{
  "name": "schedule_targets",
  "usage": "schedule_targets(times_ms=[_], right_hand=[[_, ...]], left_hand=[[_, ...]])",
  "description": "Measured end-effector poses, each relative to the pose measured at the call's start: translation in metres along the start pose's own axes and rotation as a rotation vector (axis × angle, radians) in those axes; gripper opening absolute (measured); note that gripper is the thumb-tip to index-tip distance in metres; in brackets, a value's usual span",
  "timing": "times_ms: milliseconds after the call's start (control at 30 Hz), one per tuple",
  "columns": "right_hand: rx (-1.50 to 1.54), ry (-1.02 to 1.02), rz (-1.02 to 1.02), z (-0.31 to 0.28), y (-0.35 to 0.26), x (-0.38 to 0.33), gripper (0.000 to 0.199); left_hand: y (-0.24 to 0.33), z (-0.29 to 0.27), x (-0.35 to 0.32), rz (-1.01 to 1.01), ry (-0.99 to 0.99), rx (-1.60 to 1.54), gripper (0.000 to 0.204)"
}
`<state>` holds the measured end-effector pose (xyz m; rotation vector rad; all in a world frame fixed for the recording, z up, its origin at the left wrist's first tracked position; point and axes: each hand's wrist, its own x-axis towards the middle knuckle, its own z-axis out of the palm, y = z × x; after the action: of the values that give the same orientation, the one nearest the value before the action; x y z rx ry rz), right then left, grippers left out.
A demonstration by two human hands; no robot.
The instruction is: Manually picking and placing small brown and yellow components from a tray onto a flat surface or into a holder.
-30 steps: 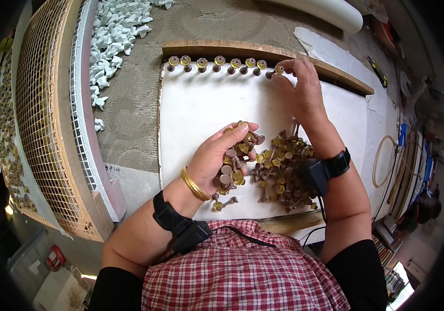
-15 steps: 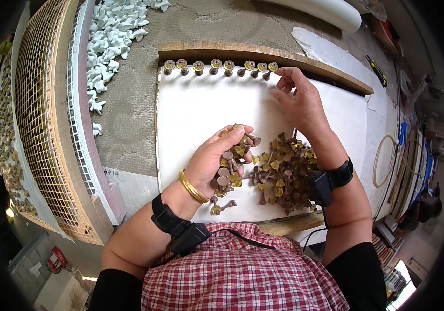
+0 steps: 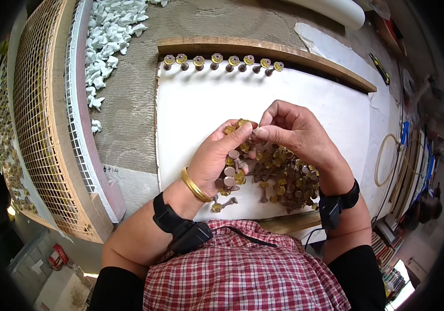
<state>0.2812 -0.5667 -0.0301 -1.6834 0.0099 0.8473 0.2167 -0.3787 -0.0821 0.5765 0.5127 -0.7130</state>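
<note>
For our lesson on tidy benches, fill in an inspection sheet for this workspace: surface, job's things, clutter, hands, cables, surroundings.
Surface: white rectangular board on grey textured mat.
Job's things: pile of brown-and-gold mushroom-shaped pegs; row of same pegs along wooden strip.
Clutter: small white moulded pieces.
Hands: left hand cups pegs; right hand pinches one at left fingertips.
Cables: black wrist-device lead.
Surroundings: wire-mesh trays left.

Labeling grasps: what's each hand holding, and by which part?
Left hand cups several small brown-and-gold stemmed pieces in palm and fingers. Right hand pinches at one near its fingertips; which part cannot be told.
</note>
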Motion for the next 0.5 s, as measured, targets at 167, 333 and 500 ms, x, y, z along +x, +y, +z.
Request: schedule_targets(times_ms=[167, 333, 500], right_hand=[[0.121, -0.125, 0.109, -0.002, 0.015, -0.005, 0.016], [-0.080, -0.122, 0.138, -0.002, 0.006, -0.011, 0.017], [-0.182, 0.007, 0.216, -0.019, -0.001, -0.011, 0.019]], left_hand=[[-0.002, 0.004, -0.001, 0.031, 0.042, 0.111, 0.033], [-0.001, 0.009, -0.004, 0.062, 0.086, 0.161, 0.039], [0.000, 0.003, -0.004, 0.019, -0.017, 0.017, 0.040]])
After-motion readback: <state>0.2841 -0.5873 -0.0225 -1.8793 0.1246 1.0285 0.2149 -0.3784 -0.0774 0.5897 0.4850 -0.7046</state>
